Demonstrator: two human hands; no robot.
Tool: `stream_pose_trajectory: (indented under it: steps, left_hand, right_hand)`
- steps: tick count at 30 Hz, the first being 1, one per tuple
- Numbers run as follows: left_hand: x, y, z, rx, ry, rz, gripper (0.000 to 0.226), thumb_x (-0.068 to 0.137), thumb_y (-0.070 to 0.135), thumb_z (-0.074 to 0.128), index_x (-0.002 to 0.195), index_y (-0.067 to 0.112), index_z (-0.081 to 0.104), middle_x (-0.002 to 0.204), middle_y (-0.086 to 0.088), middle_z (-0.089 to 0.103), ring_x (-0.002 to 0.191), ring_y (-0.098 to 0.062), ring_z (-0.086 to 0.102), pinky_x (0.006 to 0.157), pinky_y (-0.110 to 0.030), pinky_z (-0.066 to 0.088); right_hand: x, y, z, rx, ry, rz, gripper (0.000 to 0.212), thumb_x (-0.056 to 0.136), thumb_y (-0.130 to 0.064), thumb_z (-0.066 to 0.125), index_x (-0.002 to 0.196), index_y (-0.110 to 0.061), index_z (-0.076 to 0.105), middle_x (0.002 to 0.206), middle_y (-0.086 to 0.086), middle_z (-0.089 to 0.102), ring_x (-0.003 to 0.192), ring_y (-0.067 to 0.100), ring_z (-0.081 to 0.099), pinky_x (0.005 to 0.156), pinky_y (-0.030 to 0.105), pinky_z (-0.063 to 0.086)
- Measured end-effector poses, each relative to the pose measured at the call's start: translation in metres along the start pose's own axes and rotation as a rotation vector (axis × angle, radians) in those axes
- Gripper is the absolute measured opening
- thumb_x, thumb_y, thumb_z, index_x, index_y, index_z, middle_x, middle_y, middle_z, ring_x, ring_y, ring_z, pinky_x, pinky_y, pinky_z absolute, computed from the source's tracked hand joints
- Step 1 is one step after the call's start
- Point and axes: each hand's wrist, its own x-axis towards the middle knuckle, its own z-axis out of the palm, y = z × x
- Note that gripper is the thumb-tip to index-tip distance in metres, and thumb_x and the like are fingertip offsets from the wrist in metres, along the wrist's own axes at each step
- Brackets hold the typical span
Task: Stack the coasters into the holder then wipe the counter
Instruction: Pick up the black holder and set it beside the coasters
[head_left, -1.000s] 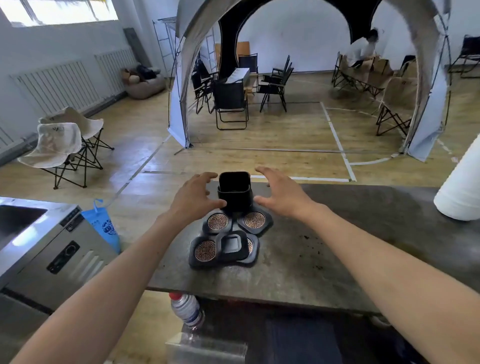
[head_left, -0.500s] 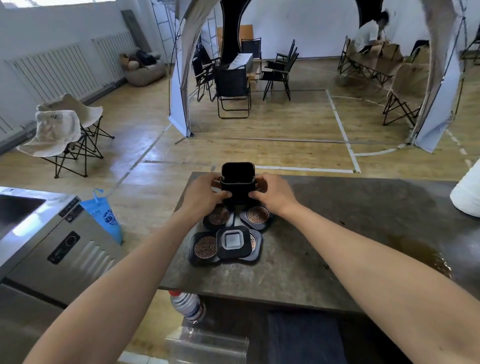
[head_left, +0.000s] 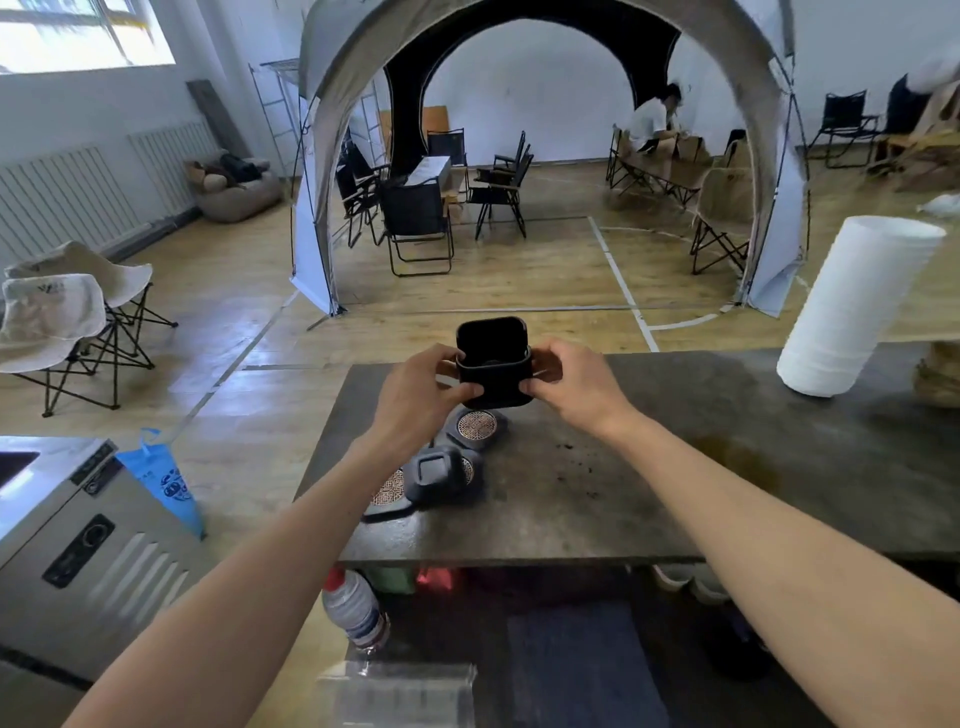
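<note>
A black square coaster holder (head_left: 493, 364) is gripped on both sides, my left hand (head_left: 415, 397) on its left wall and my right hand (head_left: 569, 387) on its right wall. It looks raised a little off the dark counter (head_left: 649, 467). Just below it lies a black coaster with a patterned copper centre (head_left: 475, 427). Nearer to me sits a small pile of coasters (head_left: 431, 475), one flipped with its plain black side up, partly hidden by my left forearm. Crumbs and a wet brownish stain (head_left: 737, 457) mark the counter to the right.
A white paper towel roll (head_left: 841, 306) stands at the counter's far right, beside a brown object (head_left: 937, 374). A steel appliance (head_left: 67, 545) is at the left with a blue bag (head_left: 161, 478) next to it. A water bottle (head_left: 356, 610) stands below the counter edge.
My hands closed in on the holder from both sides and took hold of it. It now looks raised slightly above the coasters.
</note>
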Motion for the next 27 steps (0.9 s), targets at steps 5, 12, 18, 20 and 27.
stream_pose_trajectory:
  steps: [5, 12, 18, 20, 27]
  left_hand:
    - [-0.049, 0.014, 0.01, -0.018, -0.063, -0.006, 0.037, 0.075, 0.027, 0.082, 0.109, 0.024, 0.068, 0.093, 0.008, 0.075, 0.072, -0.004, 0.069, 0.065, -0.024, 0.051]
    - [-0.106, 0.022, 0.026, -0.02, -0.109, -0.051, 0.036, 0.071, 0.024, 0.085, 0.102, 0.024, 0.069, 0.08, 0.011, 0.072, 0.067, -0.007, 0.066, 0.067, -0.036, 0.056]
    - [-0.136, 0.021, 0.036, 0.031, -0.109, -0.067, 0.041, 0.07, 0.024, 0.085, 0.109, 0.021, 0.07, 0.089, 0.008, 0.074, 0.08, -0.008, 0.07, 0.076, -0.03, 0.056]
    - [-0.142, 0.021, 0.037, 0.022, -0.107, -0.068, 0.04, 0.072, 0.023, 0.085, 0.109, 0.021, 0.07, 0.09, 0.009, 0.072, 0.08, -0.007, 0.07, 0.077, -0.029, 0.057]
    - [-0.145, 0.023, 0.037, 0.018, -0.11, -0.071, 0.053, 0.074, 0.024, 0.083, 0.123, 0.021, 0.065, 0.101, 0.004, 0.074, 0.082, -0.008, 0.071, 0.078, -0.027, 0.055]
  right_hand:
    - [-0.06, 0.005, -0.016, -0.025, -0.013, 0.044, 0.04, 0.078, -0.02, 0.079, 0.115, -0.016, 0.066, 0.109, 0.001, 0.074, 0.101, 0.017, 0.069, 0.092, 0.038, 0.054]
    - [-0.119, 0.018, -0.018, -0.066, -0.063, 0.083, 0.037, 0.08, -0.022, 0.078, 0.115, -0.019, 0.065, 0.109, 0.0, 0.073, 0.101, 0.017, 0.068, 0.09, 0.037, 0.055]
    - [-0.146, 0.028, -0.012, -0.097, -0.079, 0.09, 0.04, 0.079, -0.026, 0.077, 0.117, -0.02, 0.065, 0.114, 0.001, 0.073, 0.107, 0.02, 0.066, 0.089, 0.033, 0.052]
    - [-0.149, 0.03, -0.01, -0.085, -0.077, 0.09, 0.039, 0.079, -0.026, 0.076, 0.116, -0.02, 0.066, 0.113, 0.0, 0.073, 0.106, 0.02, 0.067, 0.089, 0.034, 0.052]
    - [-0.15, 0.03, -0.01, -0.091, -0.095, 0.093, 0.042, 0.079, -0.023, 0.077, 0.119, -0.02, 0.065, 0.114, -0.001, 0.073, 0.107, 0.019, 0.067, 0.092, 0.037, 0.054]
